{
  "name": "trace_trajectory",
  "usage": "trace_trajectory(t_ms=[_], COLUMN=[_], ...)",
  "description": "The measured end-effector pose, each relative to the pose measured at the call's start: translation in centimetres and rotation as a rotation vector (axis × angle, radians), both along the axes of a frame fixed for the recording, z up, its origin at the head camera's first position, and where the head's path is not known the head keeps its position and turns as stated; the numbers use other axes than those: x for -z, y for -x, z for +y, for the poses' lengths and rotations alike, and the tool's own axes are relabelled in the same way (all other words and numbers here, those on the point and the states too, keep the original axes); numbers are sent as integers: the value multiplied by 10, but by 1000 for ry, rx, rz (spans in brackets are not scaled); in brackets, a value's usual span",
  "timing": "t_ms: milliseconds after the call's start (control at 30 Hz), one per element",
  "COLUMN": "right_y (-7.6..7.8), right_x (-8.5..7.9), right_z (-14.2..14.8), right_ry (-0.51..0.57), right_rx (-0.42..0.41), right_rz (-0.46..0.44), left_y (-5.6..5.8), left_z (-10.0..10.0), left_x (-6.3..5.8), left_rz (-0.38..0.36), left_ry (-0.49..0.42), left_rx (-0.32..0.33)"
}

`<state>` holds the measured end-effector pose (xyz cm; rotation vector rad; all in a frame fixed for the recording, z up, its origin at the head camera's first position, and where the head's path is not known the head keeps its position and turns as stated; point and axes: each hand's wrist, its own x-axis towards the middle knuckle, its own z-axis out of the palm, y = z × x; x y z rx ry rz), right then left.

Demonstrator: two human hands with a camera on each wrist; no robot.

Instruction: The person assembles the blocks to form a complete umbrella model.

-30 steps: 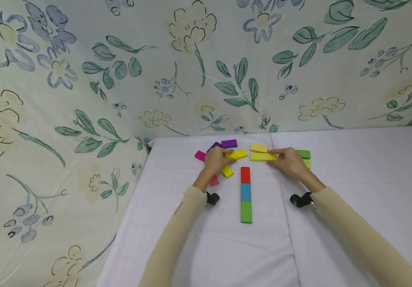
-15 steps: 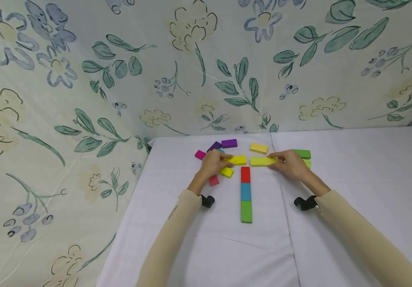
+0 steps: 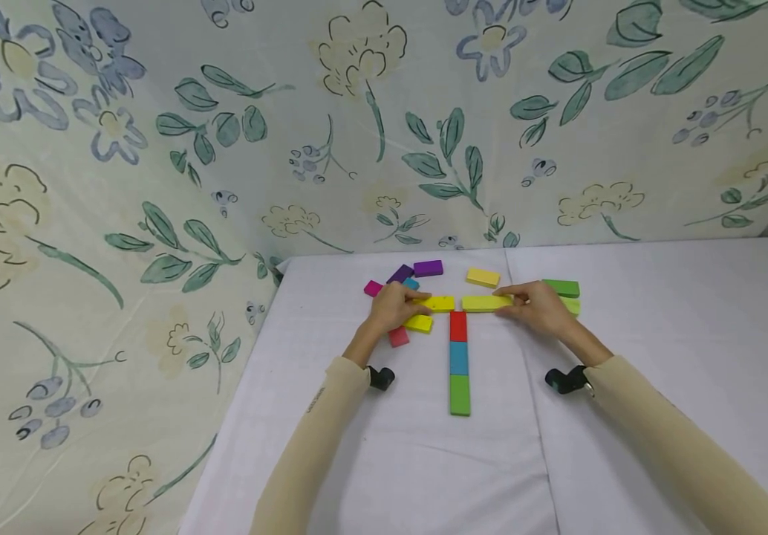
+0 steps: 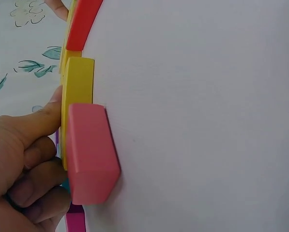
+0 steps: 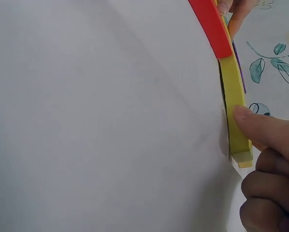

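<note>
My left hand pinches a yellow block between thumb and fingers, lying crosswise just behind a column of blocks. From the right, my right hand pinches the end of a longer yellow-green block, its thumb on the near face in the right wrist view. A small gap parts the two blocks. They line up above the column's red block, which is followed toward me by a blue block and a green block. A second yellow block and a pink-red block lie beside my left hand.
Behind my left hand lie a magenta block, a dark purple block, a purple block and a small blue block. A pale yellow block sits farther back. A green block and a light-green one lie by my right hand.
Both held blocks have come toward me to the column's top end. The yellow one has turned from slanted to nearly straight; the yellow-green one has shifted slightly left. The second yellow block has turned too.
</note>
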<state>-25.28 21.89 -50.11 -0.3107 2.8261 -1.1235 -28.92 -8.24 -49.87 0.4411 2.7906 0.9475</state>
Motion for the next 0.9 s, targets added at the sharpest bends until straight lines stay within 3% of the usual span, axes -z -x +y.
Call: trace_trajectory(t_ms=[400, 900], right_y=[3, -1], right_x=[5, 5], right_z=[-6, -3], right_ry=[55, 46], right_rx=[-1, -15], right_rz=[-95, -100], left_y=[0, -2], left_z=[-2, 2], left_x=[2, 0], left_rz=[-29, -51], left_ry=[-37, -23], left_rx=[-8, -1])
